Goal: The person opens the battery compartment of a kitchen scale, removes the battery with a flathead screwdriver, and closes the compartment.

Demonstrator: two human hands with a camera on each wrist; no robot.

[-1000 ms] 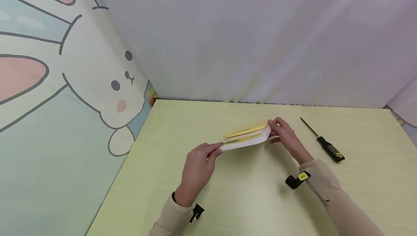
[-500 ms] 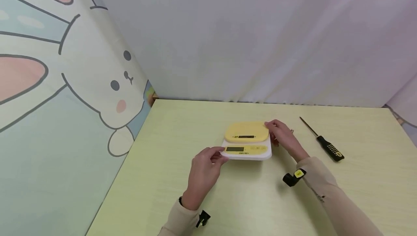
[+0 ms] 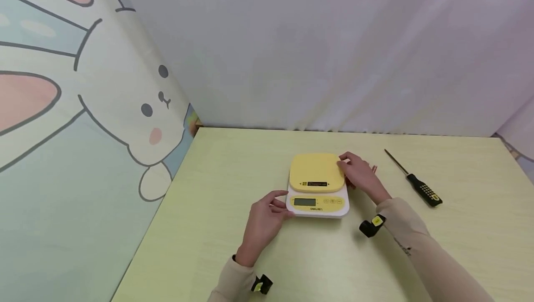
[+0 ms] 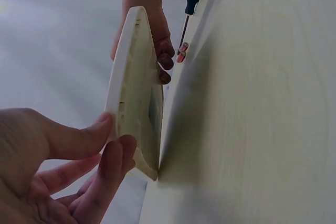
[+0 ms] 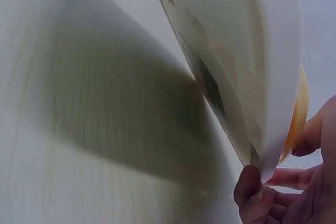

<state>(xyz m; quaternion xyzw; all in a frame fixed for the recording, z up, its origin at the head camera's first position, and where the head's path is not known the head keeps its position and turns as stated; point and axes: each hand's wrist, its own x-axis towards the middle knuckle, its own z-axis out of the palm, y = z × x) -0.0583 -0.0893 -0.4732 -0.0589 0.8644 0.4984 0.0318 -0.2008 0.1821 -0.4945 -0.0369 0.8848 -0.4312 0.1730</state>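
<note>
A kitchen scale (image 3: 318,168) with a yellow weighing plate and a white body is held over the table, its grey display towards me. My left hand (image 3: 267,221) pinches the near left corner between thumb and fingers. On the opposite side, my right hand (image 3: 362,176) grips the right edge, thumb at the yellow plate and fingers beneath. Both wrist views show the pale underside of the scale (image 4: 137,87), with its shadow on the tabletop. Small red cylinders (image 4: 182,52) lie on the table beyond the right hand.
A screwdriver (image 3: 422,190) with a black and yellow handle lies to the right of the right hand. The pale wood-grain table (image 3: 233,163) ends at a white curtain (image 3: 317,52) behind. A rabbit-printed cloth (image 3: 117,89) hangs at the left.
The scale has tipped from nearly edge-on to showing its top and display fully. Its near edge has come down towards me, the left hand moving with it; the right hand has shifted slightly.
</note>
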